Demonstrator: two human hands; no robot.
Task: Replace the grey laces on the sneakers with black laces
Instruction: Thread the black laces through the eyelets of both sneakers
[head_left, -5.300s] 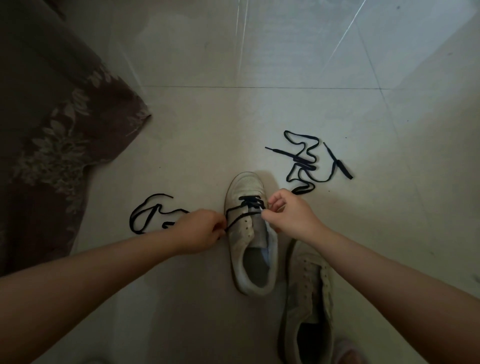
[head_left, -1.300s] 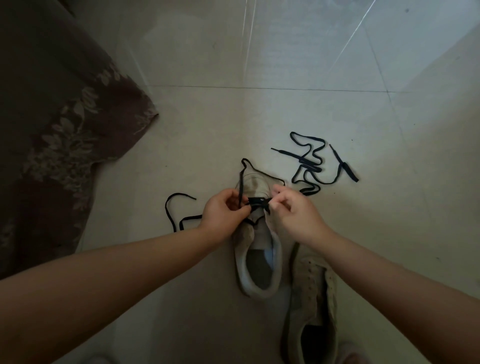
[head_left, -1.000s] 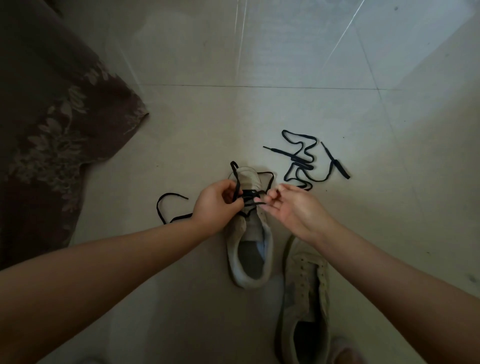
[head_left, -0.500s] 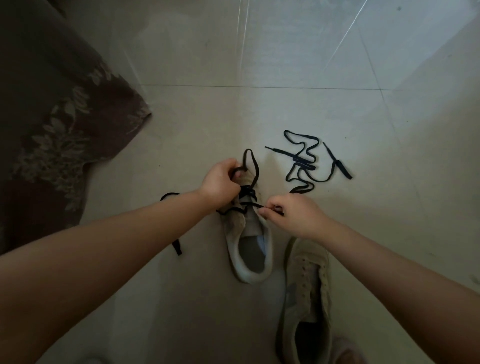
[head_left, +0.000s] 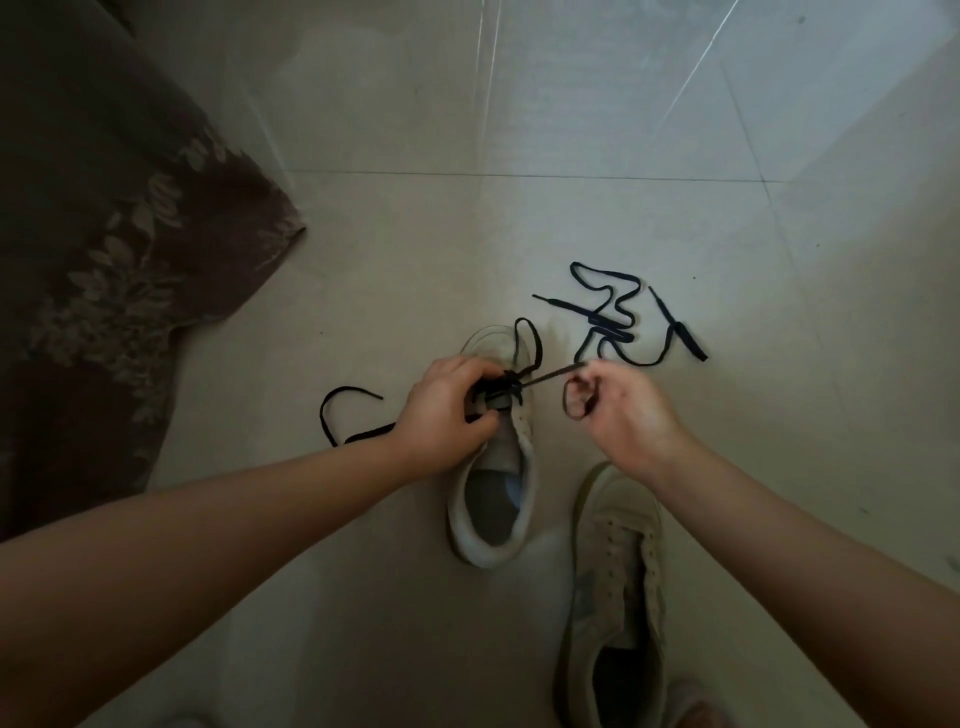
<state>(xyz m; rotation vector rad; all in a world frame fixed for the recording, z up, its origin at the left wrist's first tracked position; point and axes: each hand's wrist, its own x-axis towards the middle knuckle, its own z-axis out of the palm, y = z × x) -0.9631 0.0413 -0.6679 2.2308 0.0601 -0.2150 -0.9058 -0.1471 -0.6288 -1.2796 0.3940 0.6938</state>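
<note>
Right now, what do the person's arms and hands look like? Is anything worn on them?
Both forearms are bare: no sleeves reach into view. The left hand and right hand wear no gloves, and no watch, bracelet or ring shows. The light is dim, so fine details stay unclear.

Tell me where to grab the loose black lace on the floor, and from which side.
Judging by its pose, pinch the loose black lace from above at its straight right-hand end; that end lies apart from the tangled loops, clear of both the right hand and the sneaker.

Both forearms reach forward, left hand fingers curled, right hand pinching.
</note>
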